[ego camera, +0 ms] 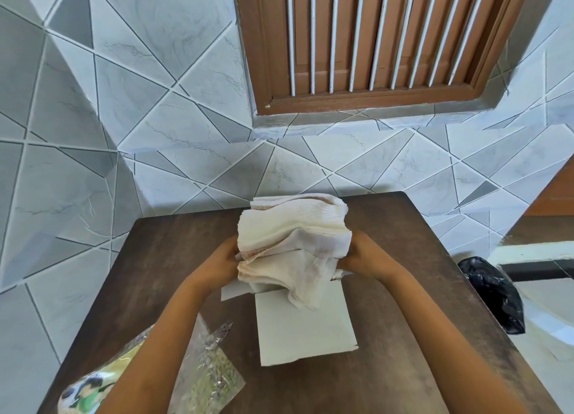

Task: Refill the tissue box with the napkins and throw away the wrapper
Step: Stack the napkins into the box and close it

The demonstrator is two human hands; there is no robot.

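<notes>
The fingertips of both hands are hidden behind the stack of napkins (293, 242), so how far they curl around it cannot be made out, though the left hand (222, 263) presses on the stack's left side and the right hand (365, 258) on its right, clasping it between them. The stack sits upright at the open top of the tissue box (306, 326), its lower edge hiding the opening; whether any napkins are already inside cannot be told. The box is plain grey-white card, rectangular, lying on the dark wooden table (403, 336), with a loose flap (236, 291) sticking out to the left under the napkins. The napkins are soft, off-white, crinkled sheets, fanned and sagging, a few with a tan patterned border. The wrapper (205, 370), clear crumpled plastic with green and yellow print, lies at the table's near-left corner, partly covered by the left forearm and cut off by the frame's lower edge. A black plastic bag (494, 292) stands off the table's right side, its base out of sight.
</notes>
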